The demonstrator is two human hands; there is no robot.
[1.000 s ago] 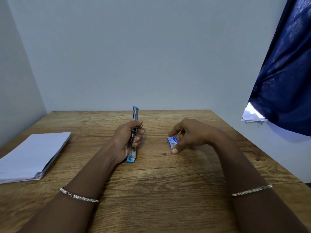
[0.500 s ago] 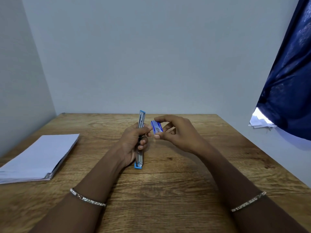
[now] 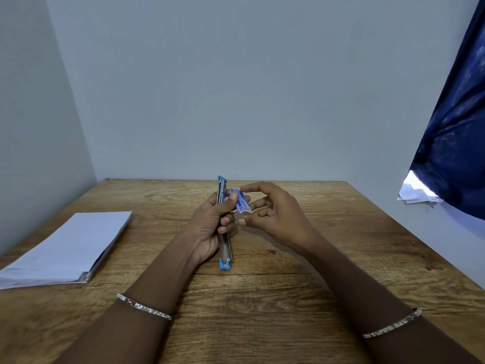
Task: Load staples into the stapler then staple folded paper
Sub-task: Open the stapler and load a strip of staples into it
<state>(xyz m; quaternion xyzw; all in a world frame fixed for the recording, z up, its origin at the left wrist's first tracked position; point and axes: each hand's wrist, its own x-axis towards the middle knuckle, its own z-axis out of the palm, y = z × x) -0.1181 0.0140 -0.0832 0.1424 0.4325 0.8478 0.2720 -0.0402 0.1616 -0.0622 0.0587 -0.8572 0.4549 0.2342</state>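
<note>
My left hand (image 3: 207,227) is closed around a blue and silver stapler (image 3: 226,252), which is swung open into one long strip, lying lengthwise away from me above the middle of the wooden table (image 3: 262,298). Right beside it, my right hand (image 3: 278,219) pinches a small blue and white staple box (image 3: 242,204) between thumb and fingers. The left thumb also rests on the box's near end. A folded stack of white paper (image 3: 65,248) lies on the table at the left, apart from both hands.
A grey wall runs along the table's far and left edges. At the right hangs a dark blue curtain (image 3: 454,127), with some loose white papers (image 3: 417,193) on a ledge under it, beyond the table's right edge.
My right hand has lifted the staple box from the table and carried it left to the stapler, where the left thumb now touches it. The left hand kept hold of the stapler.
</note>
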